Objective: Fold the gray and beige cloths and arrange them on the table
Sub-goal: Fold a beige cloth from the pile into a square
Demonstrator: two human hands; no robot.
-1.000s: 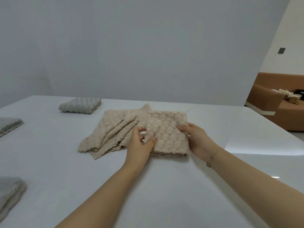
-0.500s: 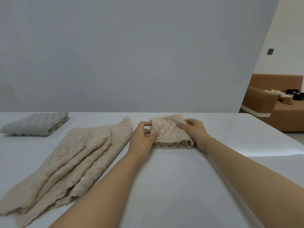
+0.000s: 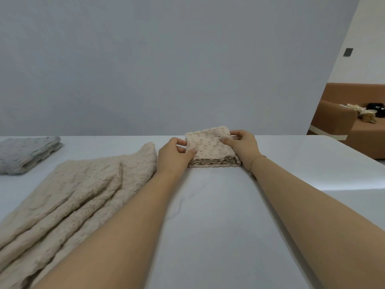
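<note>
A small folded beige cloth (image 3: 210, 149) lies on the white table (image 3: 218, 226) near its far edge. My left hand (image 3: 173, 158) grips its left side, thumb on top. My right hand (image 3: 242, 146) holds its right side, fingers over the top. To the left, a pile of unfolded beige cloths (image 3: 73, 197) spreads toward the near left corner. A folded gray cloth (image 3: 27, 153) rests at the far left.
A gray wall stands just behind the table's far edge. The table's right edge (image 3: 333, 161) drops off toward a brown sofa (image 3: 341, 124) holding a few loose cloths. Bare tabletop lies between my forearms.
Both hands have carried the folded beige cloth off the beige pile, away to the far side of the table, and set it down there. The view has shifted with it.
</note>
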